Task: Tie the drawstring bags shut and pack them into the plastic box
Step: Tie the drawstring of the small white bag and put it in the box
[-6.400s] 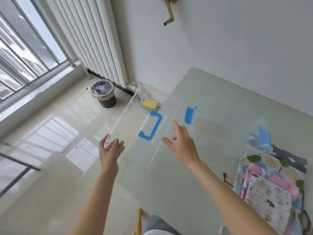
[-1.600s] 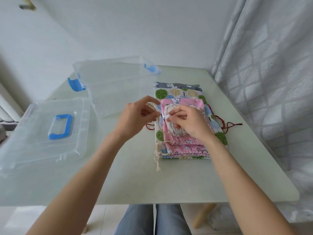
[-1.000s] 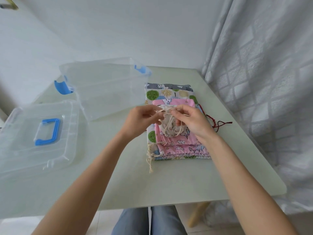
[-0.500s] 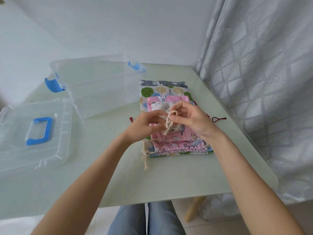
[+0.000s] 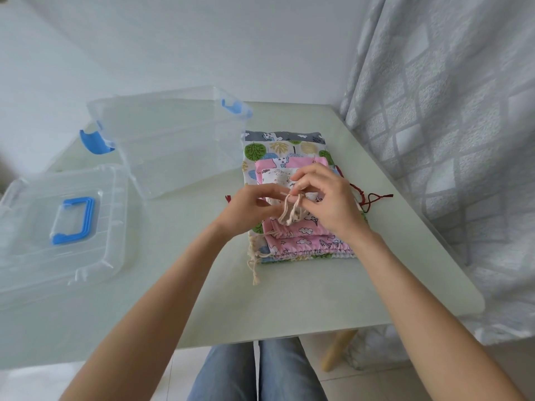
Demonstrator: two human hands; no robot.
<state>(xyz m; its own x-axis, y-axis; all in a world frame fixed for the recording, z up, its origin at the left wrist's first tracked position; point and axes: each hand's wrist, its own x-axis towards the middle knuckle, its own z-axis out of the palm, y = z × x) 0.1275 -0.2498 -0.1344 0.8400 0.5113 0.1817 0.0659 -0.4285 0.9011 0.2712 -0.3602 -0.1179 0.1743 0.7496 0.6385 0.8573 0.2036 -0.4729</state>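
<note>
Head view, read left to right. At nine o'clock a clear lid [image 5: 62,230] with a blue handle [image 5: 75,221] lay flat on the pale green table [image 5: 304,302]. At about eleven o'clock stood the open plastic box [image 5: 170,140], blue latches at its ends; no bag showed inside it. Just right of the box, touching or nearly touching its near wall, lay the stack of drawstring bags [image 5: 292,198], grey print lowest, then a leaf print, pink ones, and a small white print on top. At centre the left hand [image 5: 246,209] and the right hand [image 5: 327,201] met over the stack, fingers of each curled and pinching the cream drawstring [image 5: 291,211] of the top bag, which hung in loops between them. A second cream cord [image 5: 254,267] trailed off the stack toward six o'clock; a dark red cord [image 5: 373,199] lay at three o'clock beside a grey curtain [image 5: 451,140]. Judged stage: the first knot was being formed, nothing packed. Risks: a loop could slip from the pinch before it was drawn tight, leaving the mouth loose; pulling upward could drag the bags beneath askew or snag their trailing cords
</note>
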